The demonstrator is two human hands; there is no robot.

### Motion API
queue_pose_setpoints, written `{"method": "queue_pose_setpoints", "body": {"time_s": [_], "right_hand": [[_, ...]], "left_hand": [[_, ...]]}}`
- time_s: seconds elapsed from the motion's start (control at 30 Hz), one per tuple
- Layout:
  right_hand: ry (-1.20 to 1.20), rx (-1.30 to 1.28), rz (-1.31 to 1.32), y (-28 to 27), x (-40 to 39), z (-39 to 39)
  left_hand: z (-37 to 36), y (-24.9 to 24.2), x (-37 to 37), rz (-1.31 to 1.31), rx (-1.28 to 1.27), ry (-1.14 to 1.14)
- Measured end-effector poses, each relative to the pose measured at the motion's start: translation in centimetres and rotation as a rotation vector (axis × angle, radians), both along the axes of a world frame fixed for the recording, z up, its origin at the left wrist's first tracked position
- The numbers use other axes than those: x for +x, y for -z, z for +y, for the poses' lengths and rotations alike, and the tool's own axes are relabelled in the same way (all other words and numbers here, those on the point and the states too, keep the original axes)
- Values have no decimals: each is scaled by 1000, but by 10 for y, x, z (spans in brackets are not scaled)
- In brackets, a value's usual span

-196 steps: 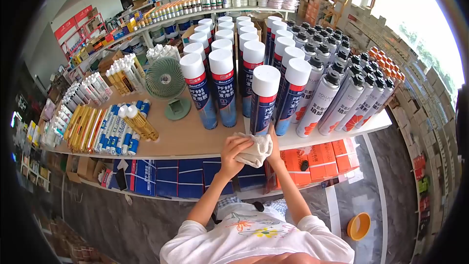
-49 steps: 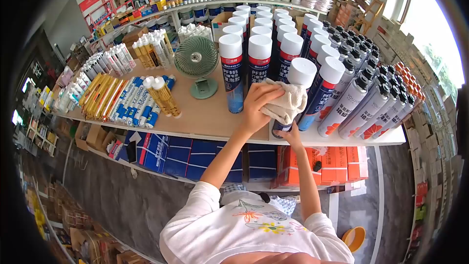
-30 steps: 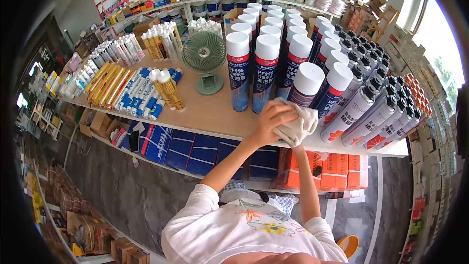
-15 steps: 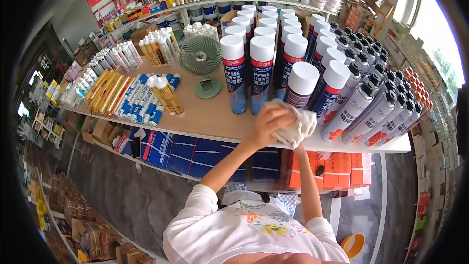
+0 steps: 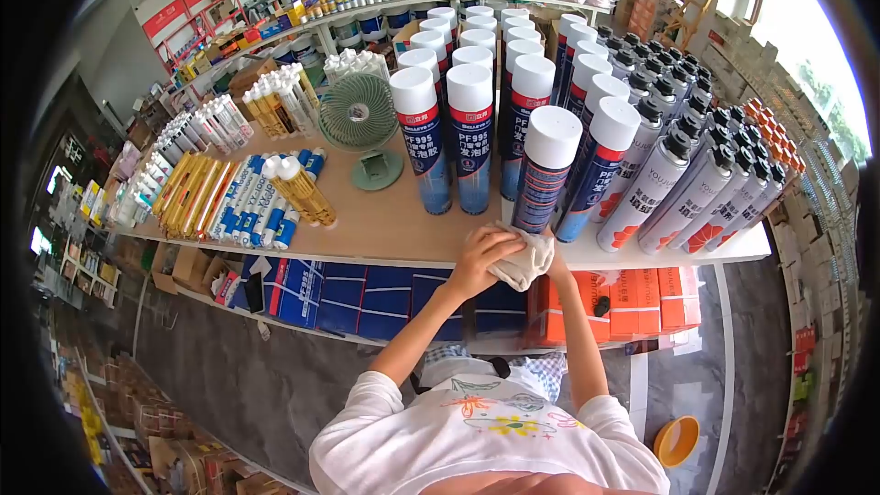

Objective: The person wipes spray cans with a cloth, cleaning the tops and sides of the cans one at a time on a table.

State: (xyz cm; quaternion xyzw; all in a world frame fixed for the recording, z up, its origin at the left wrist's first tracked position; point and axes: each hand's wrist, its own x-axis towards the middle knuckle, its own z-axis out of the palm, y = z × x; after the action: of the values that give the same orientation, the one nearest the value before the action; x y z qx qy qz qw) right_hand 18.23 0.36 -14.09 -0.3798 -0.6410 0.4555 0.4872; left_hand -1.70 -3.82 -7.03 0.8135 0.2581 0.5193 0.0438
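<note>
A whitish cloth (image 5: pixel 524 261) is bunched against the bottom of a dark blue spray foam can (image 5: pixel 539 191) with a white cap, near the table's front edge. My left hand (image 5: pixel 486 255) is closed on the cloth from the left, fingers bent over it. On the other side my right hand (image 5: pixel 556 266) is pressed to the cloth at the can's base; most of its fingers are hidden behind cloth and can. The can leans a little to the right at its top. Close beside it stands another blue can (image 5: pixel 596 174).
Rows of blue foam cans (image 5: pixel 472 133) and grey black-topped cans (image 5: pixel 655 179) crowd the tabletop (image 5: pixel 394 234). A green fan (image 5: pixel 359 115), sealant tubes (image 5: pixel 307 192) and foil packs stand to the left. Blue boxes (image 5: pixel 339 298) and orange boxes (image 5: pixel 632 302) sit below.
Both hands and the cloth have moved down the can to its base, showing more of the can's side. The whole view has shifted slightly.
</note>
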Motion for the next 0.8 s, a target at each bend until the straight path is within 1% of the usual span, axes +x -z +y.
{"method": "queue_pose_setpoints", "body": {"time_s": [0.07,0.13,0.2,0.23,0.27,0.33,0.37,0.4,0.47,0.5,0.6,0.63,0.67,0.7,0.73,0.77,0.8], "right_hand": [[21,17,7,-12,3,-3],[146,191,-95,-5,-4,-6],[210,307,-265,5,-8,-4],[274,275,-170,12,-16,-5],[355,322,-255,11,-21,-8],[296,180,-220,16,-24,-6],[353,129,-75,19,-31,-5],[378,118,-12,13,-36,-5],[402,111,-166,-8,-36,-15],[449,124,-139,-12,-39,-16],[482,124,-91,-28,-47,-26],[492,166,-66,-11,-47,-18],[497,168,-64,-12,-48,-18],[512,191,-56,-13,-50,-19],[526,212,-48,-14,-51,-21],[487,58,6,-15,-53,-23],[487,59,6,-18,-52,-24]], "left_hand": [[-3,-14,-5,12,-26,0],[-3,-29,-10,-7,13,18],[-7,-50,-10,-97,40,-15],[-6,-61,-10,-89,83,-51],[-4,-74,-8,-112,123,-68],[-1,-105,-2,-109,188,-113],[3,-118,4,-118,233,-129],[7,-127,10,-128,279,-146],[13,-131,15,-125,290,-145],[16,-129,17,-121,263,-139],[17,-114,21,-101,217,-103],[16,-109,21,-7,213,-87],[16,-107,22,86,209,-73],[17,-106,21,107,242,-82],[18,-107,21,107,242,-83],[17,-114,20,23,257,-92],[16,-122,20,-62,272,-100]]}}
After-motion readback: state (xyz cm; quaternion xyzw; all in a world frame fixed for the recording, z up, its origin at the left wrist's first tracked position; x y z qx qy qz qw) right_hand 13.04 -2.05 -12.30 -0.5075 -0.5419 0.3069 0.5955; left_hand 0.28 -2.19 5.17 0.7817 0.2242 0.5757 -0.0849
